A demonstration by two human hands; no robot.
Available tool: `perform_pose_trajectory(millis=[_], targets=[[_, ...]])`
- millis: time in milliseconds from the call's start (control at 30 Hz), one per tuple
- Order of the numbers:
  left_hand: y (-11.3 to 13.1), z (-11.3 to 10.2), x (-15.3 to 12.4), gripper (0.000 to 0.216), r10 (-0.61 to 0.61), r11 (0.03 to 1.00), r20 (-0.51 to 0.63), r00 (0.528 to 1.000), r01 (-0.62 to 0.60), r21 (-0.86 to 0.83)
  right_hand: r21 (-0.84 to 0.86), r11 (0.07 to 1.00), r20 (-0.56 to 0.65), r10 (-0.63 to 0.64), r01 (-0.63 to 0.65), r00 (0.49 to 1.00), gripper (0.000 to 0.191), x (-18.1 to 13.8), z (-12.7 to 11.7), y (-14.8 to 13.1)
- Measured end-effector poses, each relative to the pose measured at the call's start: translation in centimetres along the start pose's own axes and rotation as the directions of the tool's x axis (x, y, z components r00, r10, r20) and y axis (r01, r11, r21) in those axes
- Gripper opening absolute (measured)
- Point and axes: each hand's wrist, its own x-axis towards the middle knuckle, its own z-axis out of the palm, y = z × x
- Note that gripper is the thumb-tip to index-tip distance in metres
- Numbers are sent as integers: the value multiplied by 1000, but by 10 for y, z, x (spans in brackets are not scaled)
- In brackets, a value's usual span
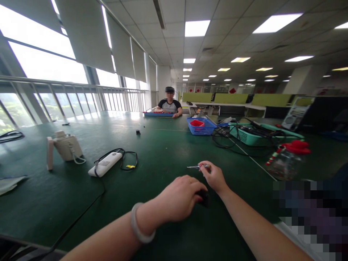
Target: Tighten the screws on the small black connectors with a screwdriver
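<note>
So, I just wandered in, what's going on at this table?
Someone is working with both bare hands over a green table. Their left hand holds a small dark object, mostly hidden by the hand, so I can't tell what it is. Their right hand grips a thin screwdriver-like tool, its tip pointing left, apart from the dark object. Across the table, another person sits behind a long blue tray.
</note>
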Motion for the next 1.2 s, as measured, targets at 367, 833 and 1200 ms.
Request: perform_pose_trajectory(millis=[367, 833, 1200], targets=[[-119, 31, 61, 29, -374, 890, -111, 921, 390, 235, -23, 997, 31, -76, 76, 997, 28, -5, -9, -26], [-148, 47, 58, 38, -339, 939, -156, 928, 345, 8, -154, 828, 223, -503, 540, 835, 15, -15, 0, -52], [-148, 52, 60, 39, -347, 934, -192, 918, 357, 21, -245, 799, 325, -466, 550, 823, 12, -15, -1, -54]])
